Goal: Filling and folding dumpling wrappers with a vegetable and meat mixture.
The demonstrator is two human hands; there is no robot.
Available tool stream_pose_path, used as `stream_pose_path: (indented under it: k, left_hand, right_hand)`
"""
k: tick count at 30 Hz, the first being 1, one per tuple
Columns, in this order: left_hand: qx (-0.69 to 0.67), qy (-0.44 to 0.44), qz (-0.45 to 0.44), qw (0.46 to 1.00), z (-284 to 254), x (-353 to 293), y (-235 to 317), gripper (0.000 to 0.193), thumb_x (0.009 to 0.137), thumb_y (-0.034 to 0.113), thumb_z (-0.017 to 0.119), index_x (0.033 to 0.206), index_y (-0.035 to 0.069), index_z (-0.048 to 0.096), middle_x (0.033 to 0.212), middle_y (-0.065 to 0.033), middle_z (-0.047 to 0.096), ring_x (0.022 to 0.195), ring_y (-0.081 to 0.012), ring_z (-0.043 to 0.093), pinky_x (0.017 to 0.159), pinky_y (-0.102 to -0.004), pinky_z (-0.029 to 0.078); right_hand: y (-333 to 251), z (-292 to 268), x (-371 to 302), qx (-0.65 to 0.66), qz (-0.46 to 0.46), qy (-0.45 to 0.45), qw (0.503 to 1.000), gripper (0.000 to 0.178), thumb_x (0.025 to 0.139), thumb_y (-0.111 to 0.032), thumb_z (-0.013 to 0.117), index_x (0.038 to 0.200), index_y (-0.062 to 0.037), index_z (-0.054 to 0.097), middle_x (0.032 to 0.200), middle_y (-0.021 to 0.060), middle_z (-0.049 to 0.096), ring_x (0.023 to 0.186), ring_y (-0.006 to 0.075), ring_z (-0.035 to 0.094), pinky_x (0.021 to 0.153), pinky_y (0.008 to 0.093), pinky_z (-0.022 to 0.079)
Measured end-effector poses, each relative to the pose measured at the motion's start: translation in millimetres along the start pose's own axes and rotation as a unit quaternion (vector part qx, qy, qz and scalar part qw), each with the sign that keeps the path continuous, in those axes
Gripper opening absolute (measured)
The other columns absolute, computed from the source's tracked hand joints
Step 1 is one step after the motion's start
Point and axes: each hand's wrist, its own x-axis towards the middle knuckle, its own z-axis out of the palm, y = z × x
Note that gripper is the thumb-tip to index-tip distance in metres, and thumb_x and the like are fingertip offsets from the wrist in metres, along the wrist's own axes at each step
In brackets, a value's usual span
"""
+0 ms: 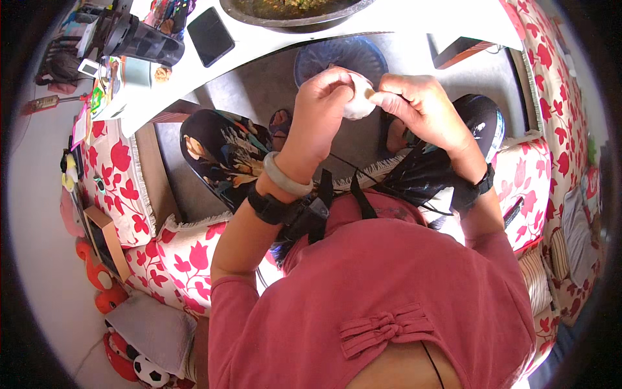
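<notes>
My two hands meet above a blue translucent basin [312, 62] on the floor, just in front of the table edge. A white, rounded piece of dough [359, 104] sits between them. My left hand [324, 104] is closed around its left side, with the thumb pressed against it. At its right edge my right hand [418, 107] pinches with thumb and forefinger. The underside of the dough cannot be seen. On the table beyond stands a dark round bowl [295, 24] with a chunky green-brown mixture [291, 5] in it.
On the white table [259, 42] lie a black phone [210, 37] and a dark tumbler [144, 40] on its side, with assorted clutter at the far left. Red-flowered sofa covers [120, 178] flank me. My knees stand under my forearms.
</notes>
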Motion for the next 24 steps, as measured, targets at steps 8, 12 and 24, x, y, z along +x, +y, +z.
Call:
stream_pose_path:
  k: [8,12,24]
  left_hand:
    - [0.057,0.032,0.004,0.998,0,0,-5,0.013,0.082,0.002,0.051,0.088,-0.001,0.062,0.082,-0.0008,0.059,0.075,-0.0073,0.053,0.066,-0.0226,0.044]
    - [0.061,0.034,-0.007,0.998,0,-1,-5,0.013,0.083,0.003,0.052,0.089,-0.002,0.063,0.084,-0.0019,0.061,0.076,-0.0079,0.054,0.067,-0.0231,0.045]
    - [0.111,-0.002,-0.009,0.994,-3,-1,-7,0.012,0.084,0.005,0.055,0.091,0.0,0.064,0.088,-0.0009,0.062,0.083,-0.0095,0.056,0.075,-0.0242,0.045]
  right_hand:
    - [-2,1,2,-0.046,-0.028,0.013,0.998,0.02,0.091,-0.022,0.058,0.083,-0.0041,0.054,0.07,0.0163,0.053,0.07,0.0393,0.056,0.061,0.0423,0.045]
    - [4,-2,3,-0.027,-0.037,0.003,0.999,0.019,0.09,-0.021,0.058,0.083,-0.0042,0.053,0.07,0.0164,0.053,0.068,0.0397,0.055,0.06,0.0426,0.044]
    - [10,-4,7,0.012,-0.005,-0.043,0.999,0.022,0.091,-0.02,0.058,0.081,-0.0028,0.049,0.066,0.0162,0.046,0.061,0.0379,0.048,0.058,0.04,0.042]
